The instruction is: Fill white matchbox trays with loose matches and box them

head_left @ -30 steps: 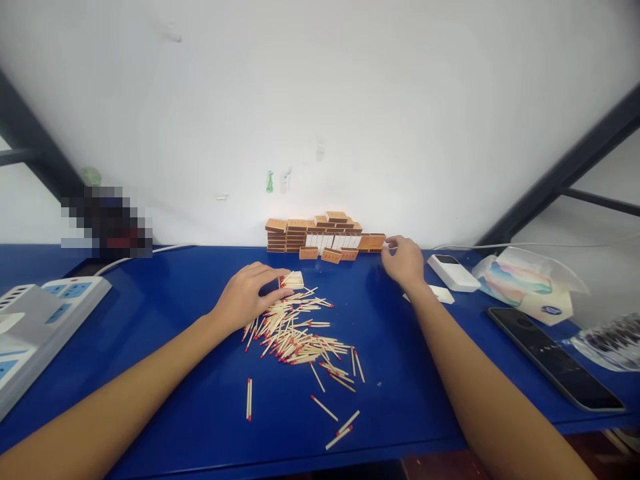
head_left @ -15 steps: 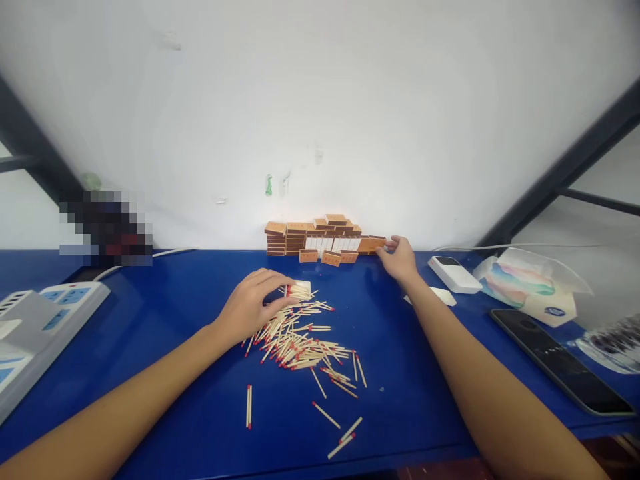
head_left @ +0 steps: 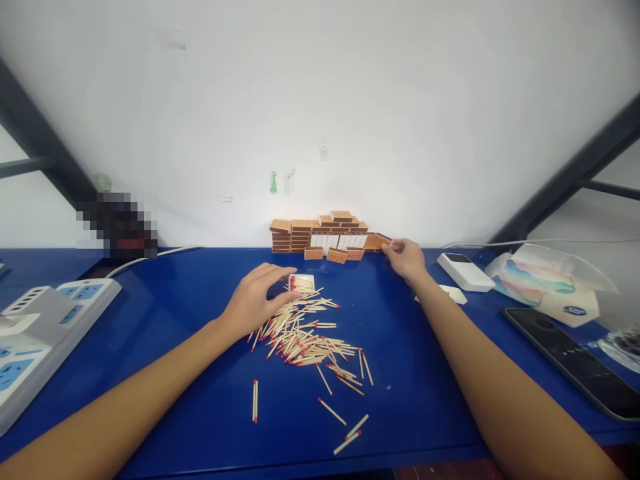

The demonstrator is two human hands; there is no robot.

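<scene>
– Looks like the end matchbox (head_left: pixel 383 240) has swung out of line with its row since the earlier shot. Who's got it?

– Right hand (head_left: pixel 407 259). Thumb and fingers are pinching its right end, up by the back edge of the blue table (head_left: pixel 210 413).

– And the left hand (head_left: pixel 257 293)?

– Curled round the left end of an open tray (head_left: pixel 304 283) with matches in it, thumb on the near side, fingers on the far side. It's right at the back of the heap of loose matches (head_left: pixel 300 340), which spreads toward the front edge with a few strays closest to it.

– What about the stacked matchboxes (head_left: pixel 300 237)?

– Along the back edge, just in front of the wall (head_left: pixel 320 87). Some white pieces (head_left: pixel 327 241) stand upright mid-row, three brown boxes (head_left: pixel 336 256) in front.

– Anything further out?

– Power strip (head_left: pixel 75 303) down the left edge. On the right, a white gadget (head_left: pixel 470 275) with a dark screen, a tissue pack (head_left: pixel 545 287), then a phone (head_left: pixel 570 360) toward the front right corner.
</scene>
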